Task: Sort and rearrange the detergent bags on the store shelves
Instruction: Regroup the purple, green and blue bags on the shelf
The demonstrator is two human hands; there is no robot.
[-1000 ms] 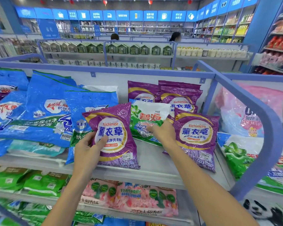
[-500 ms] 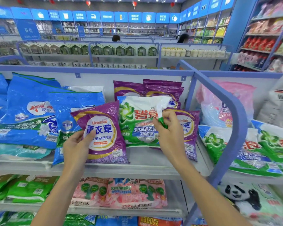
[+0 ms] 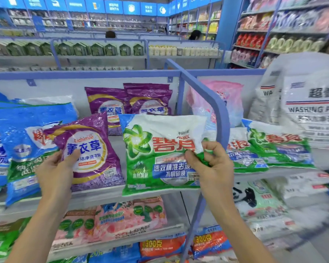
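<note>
Detergent aisle: two bags in hand, sorting midway

Shop shelving in blue and white fills the background, and a curved blue metal divider rail (image 3: 219, 118) splits the near shelf (image 3: 84, 198) into bays. Left of that rail, the left hand (image 3: 55, 173) holds a purple plastic lavender detergent bag (image 3: 89, 149), its grip clamped on the bag's lower left edge with the thumb across the front. Just left of the rail, the right hand (image 3: 215, 168) pinches a green-and-white plastic detergent bag (image 3: 160, 154) at its right edge, grip closed on the film. Right of the rail lie matching green-and-white bags (image 3: 279, 149). Left of it, at the back, stand two more purple bags (image 3: 127, 101). Judging by this, both held bags are out of their groups and have yet to be placed, and the large blue bags (image 3: 36, 130) far left of the rail lie untidily
</note>
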